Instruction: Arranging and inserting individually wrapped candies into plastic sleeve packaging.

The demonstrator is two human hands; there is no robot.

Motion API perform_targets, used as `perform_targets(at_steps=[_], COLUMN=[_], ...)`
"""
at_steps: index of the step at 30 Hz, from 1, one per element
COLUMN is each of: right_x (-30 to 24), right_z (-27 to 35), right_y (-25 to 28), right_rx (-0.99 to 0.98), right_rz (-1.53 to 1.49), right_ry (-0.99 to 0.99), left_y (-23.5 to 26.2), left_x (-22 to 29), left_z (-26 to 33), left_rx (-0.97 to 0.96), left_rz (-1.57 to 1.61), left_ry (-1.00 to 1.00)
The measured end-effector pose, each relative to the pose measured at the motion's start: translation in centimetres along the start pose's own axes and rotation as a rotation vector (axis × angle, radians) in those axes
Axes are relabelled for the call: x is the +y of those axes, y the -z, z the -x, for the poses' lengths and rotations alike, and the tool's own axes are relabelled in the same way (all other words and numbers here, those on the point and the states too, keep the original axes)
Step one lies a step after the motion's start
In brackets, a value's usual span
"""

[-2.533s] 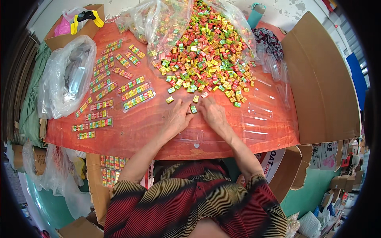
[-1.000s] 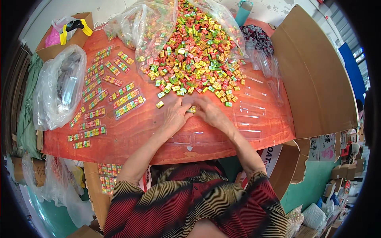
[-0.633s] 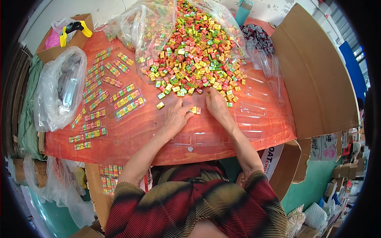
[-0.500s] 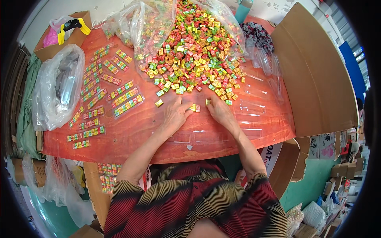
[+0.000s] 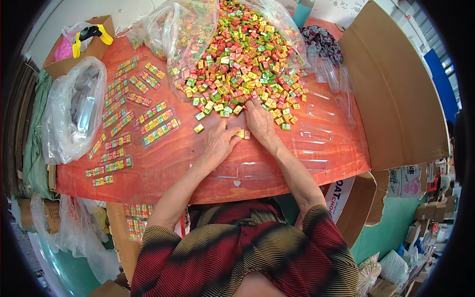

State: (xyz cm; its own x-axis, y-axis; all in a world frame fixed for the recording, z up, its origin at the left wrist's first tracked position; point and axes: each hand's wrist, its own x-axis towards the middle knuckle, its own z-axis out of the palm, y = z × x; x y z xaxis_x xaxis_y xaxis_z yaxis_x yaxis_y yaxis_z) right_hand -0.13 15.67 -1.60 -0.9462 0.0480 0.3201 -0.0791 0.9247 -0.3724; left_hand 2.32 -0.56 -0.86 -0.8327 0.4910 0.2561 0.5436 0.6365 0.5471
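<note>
My left hand (image 5: 217,142) rests on the red table, its thumb and fingertips closed around the yellow end of a short row of small wrapped blocks (image 5: 247,134). The row's other visible block is red. My right hand (image 5: 260,123) is at the near edge of a large heap of similar blocks (image 5: 242,64), coloured red, yellow, green and orange. Its fingers are bent together at a small block there, mostly hidden by the fingertips. One loose yellow block (image 5: 199,128) lies left of my left hand.
Filled strips of blocks (image 5: 161,132) lie on the left of the table (image 5: 188,183). Clear empty trays (image 5: 314,133) sit at right, beside a tall cardboard sheet (image 5: 396,94). A plastic bag of trays (image 5: 74,109) stands far left. Clear film (image 5: 193,44) partly surrounds the heap.
My right hand has moved forward and left, from beside the short row to the heap's near edge. My left hand has stayed at the row.
</note>
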Motion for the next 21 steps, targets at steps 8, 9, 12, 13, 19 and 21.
perform_targets(at_steps=[8, 9, 12, 13, 19, 21], right_x=[-0.4, -0.2, 0.6, 1.1, 0.9, 0.8], right_z=[2.5, 2.8, 2.6, 2.6, 5.6, 5.5], right_y=[3.4, 3.9, 5.1, 5.1, 6.0, 6.0], right_rx=[-0.072, -0.056, -0.111, -0.112, -0.124, -0.143], right_rz=[0.0, 0.008, -0.06, -0.106, -0.141, -0.128], right_ry=[0.04, 0.035, -0.025, 0.024, 0.028, 0.02], left_y=[0.2, 0.2, 0.4, 0.5, 0.4, 0.4], left_x=[-0.3, -0.4, -0.4, -0.4, -0.5, -0.5], left_z=[0.6, 0.6, 0.6, 0.6, 0.7, 0.7], left_rx=[0.061, 0.059, 0.068, 0.058, 0.051, 0.047], left_rz=[-0.032, -0.029, -0.016, -0.02, -0.017, -0.03], left_ry=[0.009, 0.007, -0.02, -0.006, -0.011, -0.009])
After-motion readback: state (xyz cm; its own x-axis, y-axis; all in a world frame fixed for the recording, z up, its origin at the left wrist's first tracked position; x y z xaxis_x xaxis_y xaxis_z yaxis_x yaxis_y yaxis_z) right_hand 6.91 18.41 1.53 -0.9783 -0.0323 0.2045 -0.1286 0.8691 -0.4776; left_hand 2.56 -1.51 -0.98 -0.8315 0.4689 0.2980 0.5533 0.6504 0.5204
